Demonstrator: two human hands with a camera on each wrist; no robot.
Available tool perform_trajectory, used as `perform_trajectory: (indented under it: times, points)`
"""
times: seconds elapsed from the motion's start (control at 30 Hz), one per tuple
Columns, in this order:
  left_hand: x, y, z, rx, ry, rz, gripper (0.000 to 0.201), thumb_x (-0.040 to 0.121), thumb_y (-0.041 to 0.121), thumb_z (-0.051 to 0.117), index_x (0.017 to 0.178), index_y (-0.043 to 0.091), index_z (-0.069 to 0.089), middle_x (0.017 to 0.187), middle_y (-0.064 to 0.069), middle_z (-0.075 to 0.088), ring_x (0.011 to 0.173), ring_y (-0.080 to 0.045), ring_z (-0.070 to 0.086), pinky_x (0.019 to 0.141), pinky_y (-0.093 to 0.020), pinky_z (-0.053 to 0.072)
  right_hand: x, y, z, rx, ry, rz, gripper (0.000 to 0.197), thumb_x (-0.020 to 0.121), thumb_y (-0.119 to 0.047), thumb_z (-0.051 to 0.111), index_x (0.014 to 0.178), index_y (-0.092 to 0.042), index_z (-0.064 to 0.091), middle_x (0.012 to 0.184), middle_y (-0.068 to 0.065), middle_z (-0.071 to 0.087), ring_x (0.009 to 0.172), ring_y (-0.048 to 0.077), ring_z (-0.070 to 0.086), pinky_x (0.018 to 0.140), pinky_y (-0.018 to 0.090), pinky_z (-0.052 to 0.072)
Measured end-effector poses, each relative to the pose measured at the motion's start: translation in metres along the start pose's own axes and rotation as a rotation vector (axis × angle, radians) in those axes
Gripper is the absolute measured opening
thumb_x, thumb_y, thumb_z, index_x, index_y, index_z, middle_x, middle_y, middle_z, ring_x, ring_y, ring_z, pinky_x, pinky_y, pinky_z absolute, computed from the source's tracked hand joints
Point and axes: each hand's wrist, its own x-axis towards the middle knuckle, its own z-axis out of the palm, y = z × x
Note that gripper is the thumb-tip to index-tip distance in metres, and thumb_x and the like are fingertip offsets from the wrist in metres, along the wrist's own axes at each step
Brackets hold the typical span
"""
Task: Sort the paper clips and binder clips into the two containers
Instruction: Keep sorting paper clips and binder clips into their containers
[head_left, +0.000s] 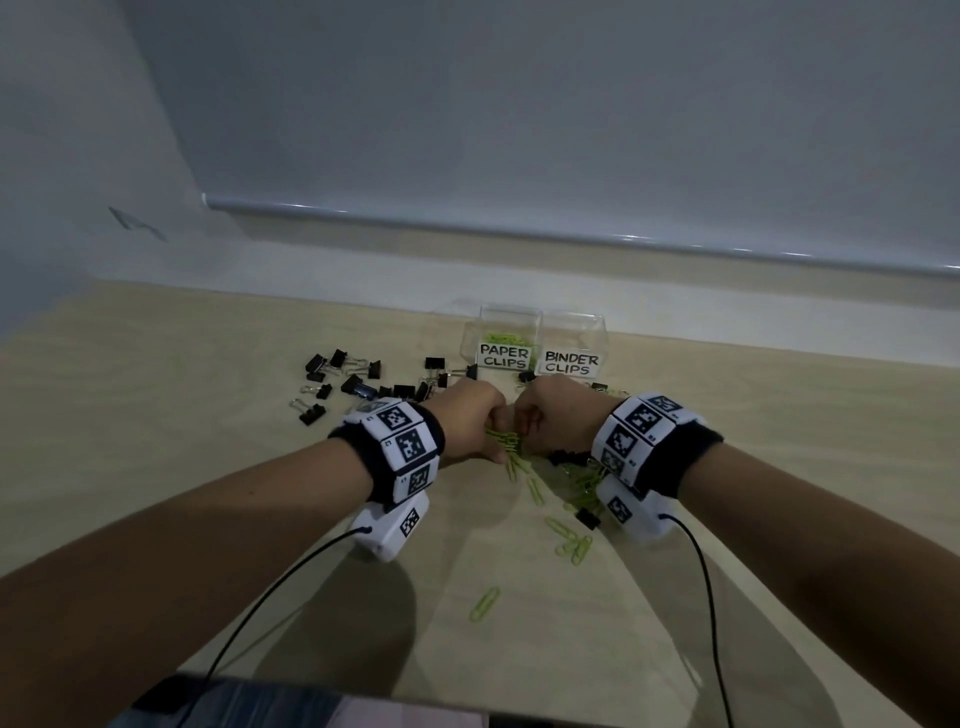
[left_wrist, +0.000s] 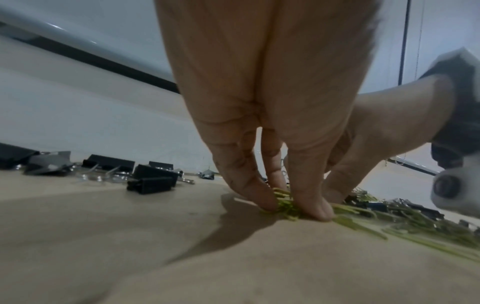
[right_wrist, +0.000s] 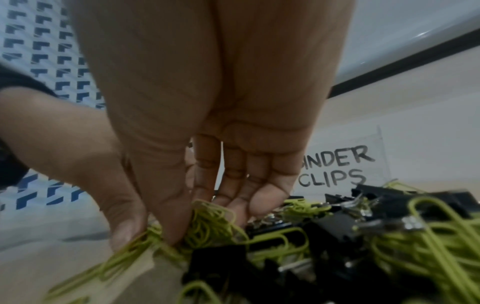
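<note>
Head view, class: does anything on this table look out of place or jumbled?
Yes. Black binder clips lie tangled among green paper clips beside the right hand. The BINDER CLIPS container looks empty, while the PAPER CLIPS container holds some. Stray paper clips trail toward the near edge.

Our pale wooden table (head_left: 208, 467) and its scatter.
We see black binder clips (head_left: 337, 379) spread at the left, green paper clips (head_left: 566, 540) mixed with a few more binder clips nearer us, and two clear labelled containers (head_left: 571, 343) at the back.
</note>
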Motion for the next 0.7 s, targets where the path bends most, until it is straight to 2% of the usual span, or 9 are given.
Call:
perform_trajectory:
  times: [0.1,0.2,0.3,0.43,0.53,0.63,0.7]
  points:
    - [0.000,0.000,-0.005,-0.013,-0.019,-0.004,0.031,0.075,0.026,0.080,0.099,0.010,0.068,0.092,-0.003,0.063,0.084,-0.018,0.059,0.073,-0.027,0.047,0.003,0.009,-0.002,0.090,0.024,-0.005,0.015,0.074,-0.015,0.075,0.087,-0.008,0.073,0.083,0.003,0.070,0.075,0.017,0.062,0.070,0.031,0.053]
    - [0.000,0.000,-0.009,0.026,-0.033,0.032,0.022,0.081,0.023,0.073,0.096,0.009,0.067,0.080,0.003,0.057,0.075,-0.014,0.053,0.065,-0.023,0.041,0.005,0.021,-0.008,0.311,0.079,0.014,0.009,0.074,-0.012,0.075,0.083,-0.011,0.072,0.076,0.002,0.068,0.068,0.011,0.060,0.069,0.027,0.051]
    - [0.001,-0.001,-0.010,0.050,-0.036,0.066,0.009,0.083,0.014,0.064,0.087,0.007,0.067,0.068,0.006,0.053,0.065,-0.012,0.050,0.061,-0.023,0.039,0.008,0.032,-0.017,0.576,0.137,0.051,0.010,0.074,-0.010,0.077,0.083,-0.006,0.071,0.081,0.012,0.071,0.070,0.014,0.064,0.074,0.029,0.057]
    - [0.006,-0.003,-0.009,0.049,-0.030,0.083,0.010,0.082,0.012,0.063,0.089,0.006,0.068,0.074,0.001,0.059,0.069,-0.014,0.053,0.064,-0.024,0.042,0.019,0.038,-0.037,0.870,0.234,0.062,0.010,0.075,-0.004,0.076,0.079,-0.005,0.067,0.076,0.008,0.069,0.066,0.013,0.066,0.066,0.024,0.058]
    - [0.012,-0.007,-0.014,-0.015,-0.032,0.084,0.013,0.083,0.015,0.067,0.094,0.007,0.068,0.078,0.003,0.059,0.070,-0.011,0.054,0.062,-0.020,0.043,0.036,0.041,-0.055,1.021,0.341,0.079,0.010,0.075,-0.002,0.075,0.078,-0.004,0.066,0.081,0.012,0.069,0.070,0.019,0.067,0.068,0.028,0.058]
    - [0.018,-0.013,-0.028,-0.117,0.009,0.065,0.013,0.084,0.016,0.067,0.094,0.008,0.068,0.077,0.005,0.061,0.071,-0.008,0.056,0.067,-0.021,0.047,0.059,0.042,-0.066,1.036,0.470,0.101,0.011,0.075,-0.004,0.076,0.078,-0.005,0.065,0.078,0.013,0.068,0.066,0.018,0.066,0.069,0.030,0.058]
    - [0.022,-0.015,-0.041,-0.172,0.056,0.062,0.010,0.084,0.013,0.067,0.091,0.007,0.069,0.077,0.001,0.066,0.068,-0.009,0.059,0.067,-0.023,0.049,0.072,0.041,-0.064,0.991,0.516,0.125,0.012,0.075,-0.004,0.076,0.076,-0.006,0.064,0.079,0.016,0.066,0.067,0.022,0.064,0.072,0.035,0.058]
